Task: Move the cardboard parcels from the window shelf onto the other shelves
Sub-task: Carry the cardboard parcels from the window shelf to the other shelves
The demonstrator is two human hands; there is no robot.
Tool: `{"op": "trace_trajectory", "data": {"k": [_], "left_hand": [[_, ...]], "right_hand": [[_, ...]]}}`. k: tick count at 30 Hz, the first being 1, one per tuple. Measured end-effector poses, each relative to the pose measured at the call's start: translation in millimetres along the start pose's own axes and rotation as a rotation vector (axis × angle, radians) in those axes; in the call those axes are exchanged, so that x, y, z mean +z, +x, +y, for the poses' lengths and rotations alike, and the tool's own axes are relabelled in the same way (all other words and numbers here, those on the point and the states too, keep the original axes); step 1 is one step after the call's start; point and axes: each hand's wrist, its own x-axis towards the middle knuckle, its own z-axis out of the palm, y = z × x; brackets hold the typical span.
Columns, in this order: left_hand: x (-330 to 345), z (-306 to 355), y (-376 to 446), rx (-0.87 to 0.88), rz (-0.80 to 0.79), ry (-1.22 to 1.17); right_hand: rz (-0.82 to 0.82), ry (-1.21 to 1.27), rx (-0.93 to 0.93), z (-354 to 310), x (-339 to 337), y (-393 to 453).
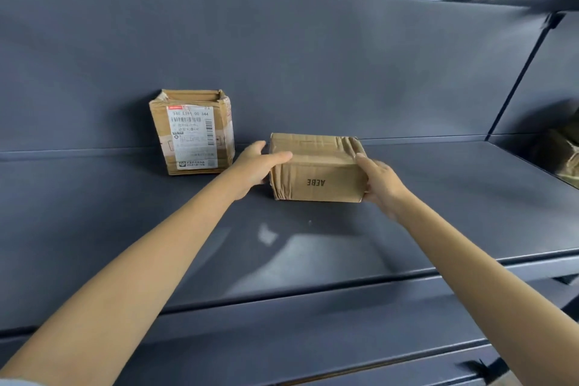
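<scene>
Sitting on the grey shelf (438,197) just right of the labelled box (192,131), the small box (316,166), likely light and a bit soft, is held at both ends by the left hand (255,166) and right hand (380,186), fingers curled round it.

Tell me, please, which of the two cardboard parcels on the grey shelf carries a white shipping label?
The upright parcel on the left, standing against the back panel, untouched. The low parcel held between both hands shows only printed letters, no label.
</scene>
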Motion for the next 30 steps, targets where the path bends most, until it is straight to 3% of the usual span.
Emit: {"op": "trace_trajectory", "data": {"k": [2,7,11,14,17,24,30], "left_hand": [[0.1,2.8,-3.4,0.039,-0.01,-0.051],[-15.8,9.5,-12.1,0.116,0.015,-0.128],[-18.6,11.2,-18.8,0.046,0.114,-0.402],[-20.2,5.4,-19.0,0.055,0.205,-0.362],[-20.0,-4.3,-19.1,0.055,0.166,-0.241],[-22.1,-3.8,-20.8,0.111,0.056,-0.064],[-28.5,-1.2,-21.9,0.279,0.124,0.12]], "right_hand": [[-0.023,0.095,-0.042,0.2,4.2,-1.4],[-0.137,0.146,-0.465,-5.6,1.4,-16.8],[-0.07,-0.013,-0.644,-9.5,-2.3,-18.2],[-0.135,0.163,-0.504,-5.6,1.8,-17.3],[-0.017,0.294,-0.394,0.3,10.2,-13.8],[0.096,0.286,-0.407,-2.9,13.3,-8.6],[0.025,0.156,-0.371,-2.7,10.8,-6.5]]}}
